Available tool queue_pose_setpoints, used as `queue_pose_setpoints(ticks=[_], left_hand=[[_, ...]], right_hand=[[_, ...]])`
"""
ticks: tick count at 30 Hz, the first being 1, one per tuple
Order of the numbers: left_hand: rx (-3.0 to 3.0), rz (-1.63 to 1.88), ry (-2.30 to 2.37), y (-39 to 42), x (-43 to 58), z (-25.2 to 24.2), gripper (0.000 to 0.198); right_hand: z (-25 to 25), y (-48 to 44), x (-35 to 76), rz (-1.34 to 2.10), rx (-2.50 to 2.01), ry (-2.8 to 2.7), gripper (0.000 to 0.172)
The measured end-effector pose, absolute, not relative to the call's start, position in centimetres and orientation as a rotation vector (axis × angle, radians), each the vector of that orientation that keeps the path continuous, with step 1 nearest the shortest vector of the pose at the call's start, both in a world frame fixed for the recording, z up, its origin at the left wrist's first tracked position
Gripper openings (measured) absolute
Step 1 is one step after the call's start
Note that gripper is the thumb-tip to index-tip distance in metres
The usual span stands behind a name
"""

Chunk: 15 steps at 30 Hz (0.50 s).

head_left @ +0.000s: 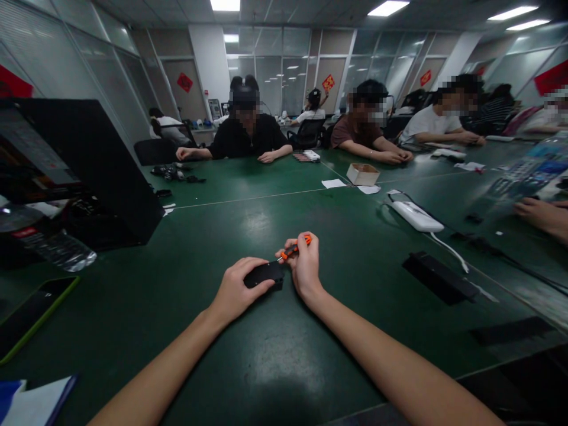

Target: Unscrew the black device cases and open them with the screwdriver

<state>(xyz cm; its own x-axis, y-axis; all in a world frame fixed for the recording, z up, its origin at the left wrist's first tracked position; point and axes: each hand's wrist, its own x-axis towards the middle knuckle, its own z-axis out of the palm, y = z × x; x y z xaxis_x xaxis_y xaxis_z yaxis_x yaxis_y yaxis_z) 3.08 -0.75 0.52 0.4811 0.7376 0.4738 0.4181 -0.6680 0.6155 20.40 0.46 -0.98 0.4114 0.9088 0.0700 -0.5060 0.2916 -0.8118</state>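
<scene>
One black casing [265,276] in work, between our two hands over the middle of the green table [213,378]; can't tell if it rests on the surface or is held just off it. Our left hand [236,284] has its fingers wrapped round the casing's left end, thumb along the near side, gripping. Our right hand [307,269] has its fingers closed on the orange-and-black screwdriver [291,251], handle slanting up to the right, tip at the casing's far right edge. Touching or only just beside: can't tell, nor if a screw sits there. Status: part in hand and tool lined up, we'd call both done. Casing reads as one piece, so we'd judge the screw work either early or nearly finished; this view won't settle which, nor whether it's driving in or backing out. Left, in our judgement: finish at that spot, put the tool down. Outward: black bar-shaped unit [439,277] and white adapter [417,216] lie to the right, well apart, neither in our hands; small open box [364,176] farther back; green-edged phone [38,310] and black computer case [102,160] off to the left.
</scene>
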Motion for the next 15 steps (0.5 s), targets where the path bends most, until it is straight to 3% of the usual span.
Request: queue_pose_setpoints(ticks=[5, 15], left_hand=[[2.319, 1.015, 0.956, -0.7, 3.0, 0.6, 0.033], [2.345, 1.001, 0.885, -0.9, 3.0, 0.8, 0.031]], right_hand=[[-0.8, 0.4, 20.9, 0.843, -0.853, -0.812, 0.034], [-1.4, 1.6, 21.7, 0.898, -0.935, -0.722, 0.046]])
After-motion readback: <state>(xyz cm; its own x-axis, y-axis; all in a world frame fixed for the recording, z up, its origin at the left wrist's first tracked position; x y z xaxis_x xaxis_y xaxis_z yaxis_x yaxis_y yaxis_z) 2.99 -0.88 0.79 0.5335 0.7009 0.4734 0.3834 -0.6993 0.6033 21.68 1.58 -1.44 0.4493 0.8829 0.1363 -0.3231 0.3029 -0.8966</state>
